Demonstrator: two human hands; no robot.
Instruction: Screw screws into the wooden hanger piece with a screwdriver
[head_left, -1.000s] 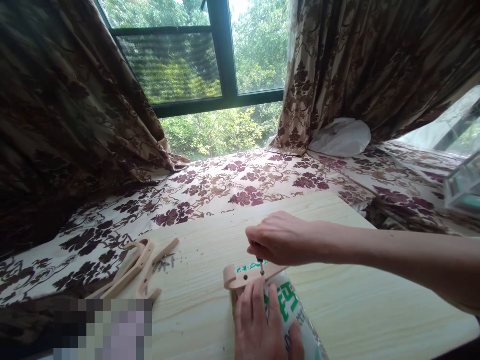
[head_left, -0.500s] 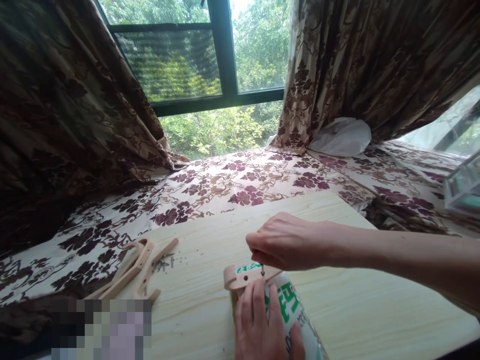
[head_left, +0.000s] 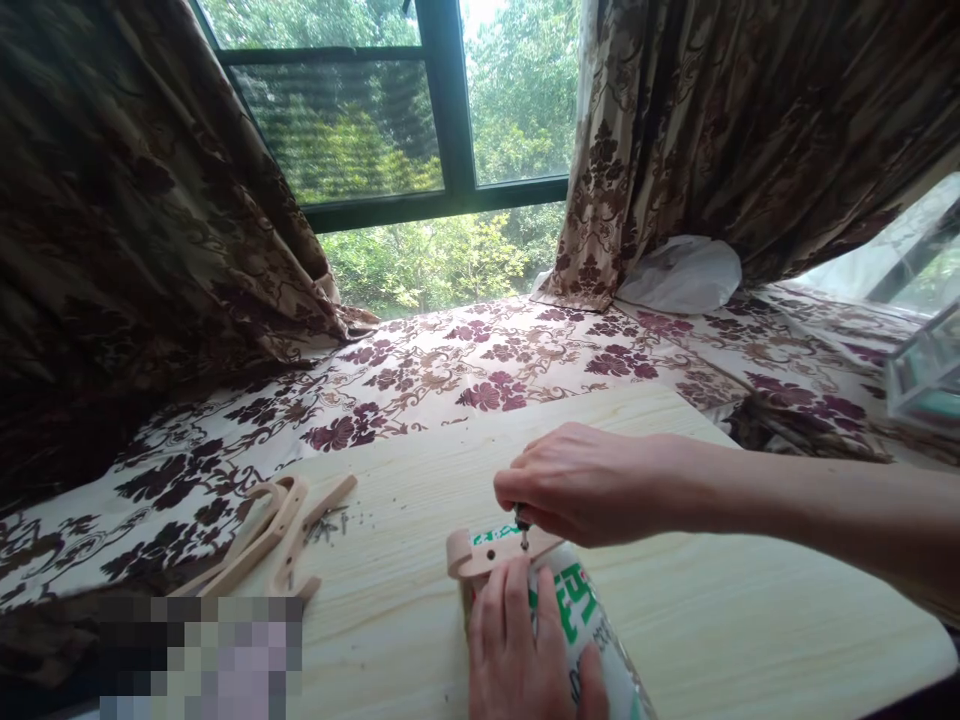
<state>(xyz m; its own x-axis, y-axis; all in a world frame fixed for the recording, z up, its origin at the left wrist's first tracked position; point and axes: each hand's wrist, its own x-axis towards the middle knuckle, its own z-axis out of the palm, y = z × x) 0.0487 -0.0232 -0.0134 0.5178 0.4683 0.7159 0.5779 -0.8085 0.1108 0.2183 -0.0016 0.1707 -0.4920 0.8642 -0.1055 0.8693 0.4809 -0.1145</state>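
Note:
A white package with green lettering (head_left: 574, 600) lies on the pale wooden board, and a light wooden hook piece (head_left: 469, 556) with a dark hole rests across its far end. My left hand (head_left: 521, 645) lies over the package, fingers spread, with the fingertips at the near edge of the wooden piece. Above that piece, my right hand (head_left: 566, 490) is closed around a small dark tool (head_left: 520, 518), most of it hidden by the fingers. Its thin tip points down to a screw (head_left: 525, 545) on the wooden piece.
More wooden hooks (head_left: 259, 545) lie at the board's left, beside a small pile of screws (head_left: 326, 528). The wooden board (head_left: 397, 600) sits on a floral cloth (head_left: 480, 370). A white plastic bag (head_left: 686, 272) and a clear box (head_left: 926, 365) are farther back, right.
My right hand has shifted and turned slightly, so more of the dark tool shows below its fingers. My left hand and the wooden piece look almost unmoved.

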